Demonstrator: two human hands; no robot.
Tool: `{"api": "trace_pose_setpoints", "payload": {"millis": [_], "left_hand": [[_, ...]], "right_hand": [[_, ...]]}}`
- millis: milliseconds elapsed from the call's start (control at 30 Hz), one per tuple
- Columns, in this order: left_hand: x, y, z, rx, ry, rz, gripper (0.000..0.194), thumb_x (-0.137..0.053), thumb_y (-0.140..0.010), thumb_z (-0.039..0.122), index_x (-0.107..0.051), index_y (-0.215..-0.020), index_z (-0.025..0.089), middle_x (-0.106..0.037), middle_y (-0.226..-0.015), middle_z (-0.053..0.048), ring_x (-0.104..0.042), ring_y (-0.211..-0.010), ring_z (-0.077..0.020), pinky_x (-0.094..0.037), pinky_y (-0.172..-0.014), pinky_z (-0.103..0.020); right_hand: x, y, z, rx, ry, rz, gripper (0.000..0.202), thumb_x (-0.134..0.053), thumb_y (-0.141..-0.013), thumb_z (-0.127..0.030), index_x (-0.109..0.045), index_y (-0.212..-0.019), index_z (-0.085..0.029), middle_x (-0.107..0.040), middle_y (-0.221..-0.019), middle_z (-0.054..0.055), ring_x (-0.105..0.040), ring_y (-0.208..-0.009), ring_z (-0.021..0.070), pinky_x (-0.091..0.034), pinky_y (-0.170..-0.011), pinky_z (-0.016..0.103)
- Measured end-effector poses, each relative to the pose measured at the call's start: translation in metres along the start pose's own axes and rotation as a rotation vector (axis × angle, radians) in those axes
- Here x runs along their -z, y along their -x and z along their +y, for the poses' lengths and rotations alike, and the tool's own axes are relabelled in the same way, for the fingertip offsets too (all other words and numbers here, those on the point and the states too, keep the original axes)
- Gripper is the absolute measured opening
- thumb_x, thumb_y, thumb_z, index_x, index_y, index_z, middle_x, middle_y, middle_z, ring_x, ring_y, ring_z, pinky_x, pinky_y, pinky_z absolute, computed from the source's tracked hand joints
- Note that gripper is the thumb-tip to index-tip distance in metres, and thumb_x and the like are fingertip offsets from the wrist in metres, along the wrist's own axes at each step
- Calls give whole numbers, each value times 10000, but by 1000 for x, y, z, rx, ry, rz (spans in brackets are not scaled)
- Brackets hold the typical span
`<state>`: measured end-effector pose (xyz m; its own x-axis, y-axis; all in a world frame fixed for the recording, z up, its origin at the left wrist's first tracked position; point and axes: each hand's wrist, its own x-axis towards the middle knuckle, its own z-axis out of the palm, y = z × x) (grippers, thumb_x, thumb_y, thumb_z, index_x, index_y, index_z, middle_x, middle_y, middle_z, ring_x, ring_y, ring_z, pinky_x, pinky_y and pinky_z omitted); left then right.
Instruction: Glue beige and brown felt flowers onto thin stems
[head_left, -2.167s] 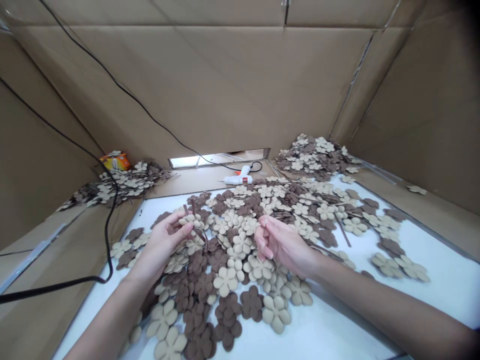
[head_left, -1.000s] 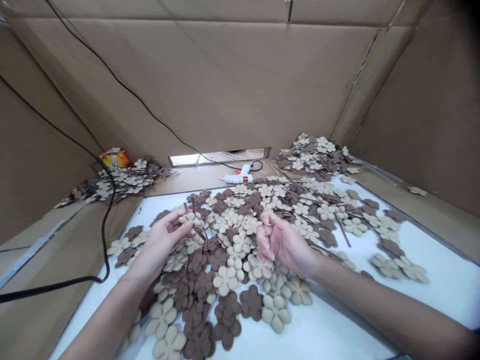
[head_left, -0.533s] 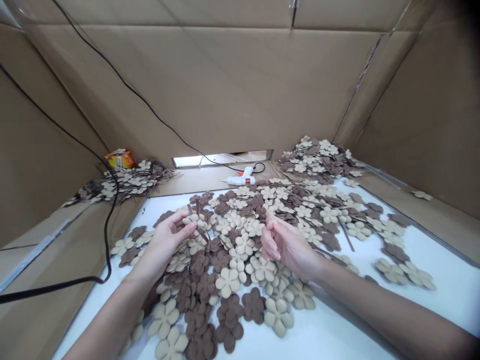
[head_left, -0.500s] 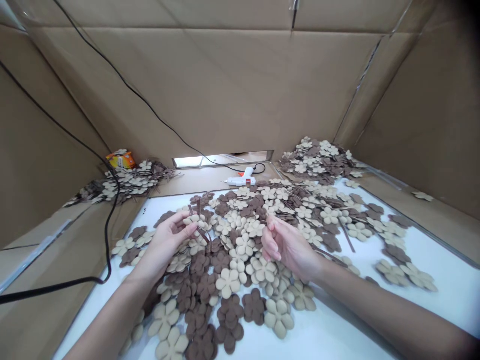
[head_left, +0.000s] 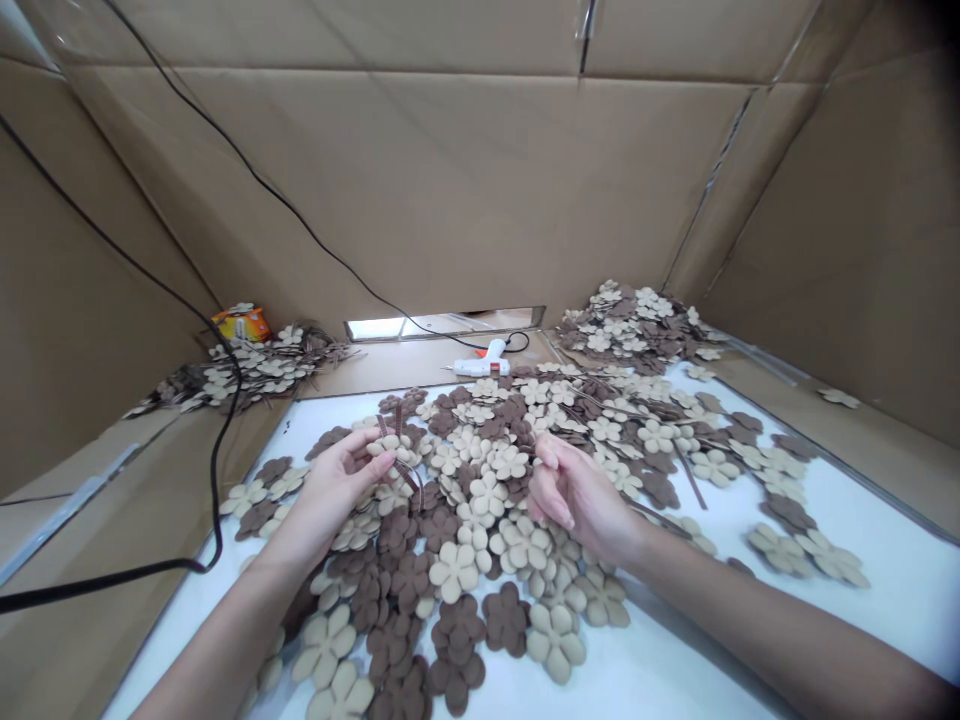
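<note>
- Left hand [head_left: 336,482], one: I see thumb and fingers clamped on a beige flower [head_left: 388,448].
- Flower's position: raised over the left-middle of the loose flowers [head_left: 489,494].
- Ribbon [head_left: 409,478], brown, pale-striped: at the flower, strands projecting above and below it.
- Right hand [head_left: 577,495], one: over the loose flowers, well apart from the left; fingers curled, thumb near the index. Whether the tips meet or grip anything, I cannot tell from here.
- Loose flowers, many: beige and brown, overlapping on a white board [head_left: 862,510].
- Glue gun [head_left: 484,363], white: on its side beyond the board's far edge, nozzle to my left.
- Piles, two: far-right pile [head_left: 637,325]; far-left pile [head_left: 259,372], beside an orange packet [head_left: 244,324].
- Cable [head_left: 231,415], black: looping down at left.
</note>
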<state>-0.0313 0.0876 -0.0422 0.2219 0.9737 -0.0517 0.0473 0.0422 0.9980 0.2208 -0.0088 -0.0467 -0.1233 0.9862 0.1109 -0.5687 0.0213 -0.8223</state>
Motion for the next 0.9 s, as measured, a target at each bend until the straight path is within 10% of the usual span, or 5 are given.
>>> {"api": "trace_pose_setpoints", "payload": {"millis": [900], "left_hand": [[1,1,-1,-14,-43,5,493,-753,-648,352,-584,-1070,160,-648,-992,-49,-594,-725,-135,-482,-715,-258]], "right_hand": [[-5,4,-6,41,-68,-59,132,-409,-949,-293,-435,-846,-216,-559,-661,-32,-460,-485,83,-451,-530,234]]}}
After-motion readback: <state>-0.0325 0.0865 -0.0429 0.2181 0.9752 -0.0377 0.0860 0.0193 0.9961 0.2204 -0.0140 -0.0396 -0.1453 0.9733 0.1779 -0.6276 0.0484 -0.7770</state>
